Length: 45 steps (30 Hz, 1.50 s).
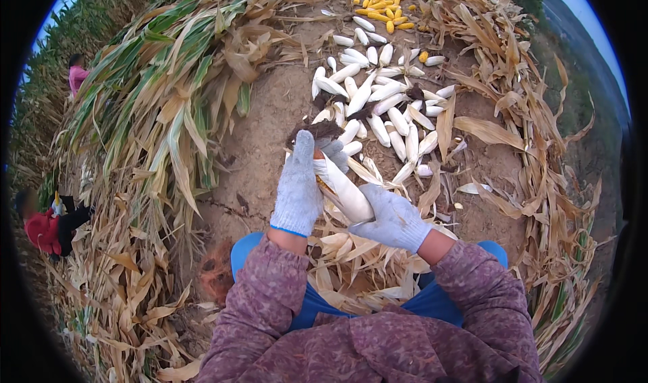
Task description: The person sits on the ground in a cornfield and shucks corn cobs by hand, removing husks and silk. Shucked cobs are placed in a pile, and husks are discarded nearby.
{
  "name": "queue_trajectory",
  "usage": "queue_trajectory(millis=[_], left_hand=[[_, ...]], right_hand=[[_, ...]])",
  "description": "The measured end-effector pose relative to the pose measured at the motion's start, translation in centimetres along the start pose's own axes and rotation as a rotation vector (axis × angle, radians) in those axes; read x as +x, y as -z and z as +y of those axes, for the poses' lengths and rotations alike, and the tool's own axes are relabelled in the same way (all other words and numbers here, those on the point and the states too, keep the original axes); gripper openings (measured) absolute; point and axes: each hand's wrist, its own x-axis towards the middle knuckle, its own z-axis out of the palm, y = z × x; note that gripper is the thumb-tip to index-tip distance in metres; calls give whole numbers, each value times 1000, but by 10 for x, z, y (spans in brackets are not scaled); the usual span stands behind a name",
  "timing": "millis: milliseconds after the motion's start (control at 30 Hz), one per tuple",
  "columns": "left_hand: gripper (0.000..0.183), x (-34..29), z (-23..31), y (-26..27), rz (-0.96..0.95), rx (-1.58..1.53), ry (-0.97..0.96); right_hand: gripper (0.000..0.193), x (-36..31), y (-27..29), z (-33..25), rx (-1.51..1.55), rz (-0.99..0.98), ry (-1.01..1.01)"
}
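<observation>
An ear of corn [345,192] in pale husk slants between my two hands, with a strip of orange-brown showing along its left side. My left hand [299,192], in a grey-white knit glove with a blue cuff edge, is closed round the ear's upper end; some of its fingers lie behind the ear. Gloved the same way, my right hand [397,218] grips the lower end, fingers and thumb against the husk. Dark corn silk [317,132] shows just beyond my left fingertips. Loose dry husks [364,265] lie below the hands, between my blue-clad legs.
Ahead, many white-husked ears [381,99] lie scattered on bare soil [270,113]. Past them is a pile of bare yellow cobs [385,10]. Cut corn stalks [162,99] heap at left, dry leaves [499,65] at right. Two people, in pink [77,78] and red [42,231], are at far left.
</observation>
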Motion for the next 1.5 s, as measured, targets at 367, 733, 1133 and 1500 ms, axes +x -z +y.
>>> queue_trajectory(millis=[367,733,1133,1500], left_hand=[[54,12,-3,16,4,-197,-3],[49,15,-10,15,28,-231,15],[49,3,-8,4,-118,-147,77],[36,8,-14,25,-43,-81,-6]], right_hand=[[69,2,1,8,15,-67,64],[75,0,-9,14,79,22,86],[71,3,7,3,98,76,7],[71,3,19,13,-50,111,66]])
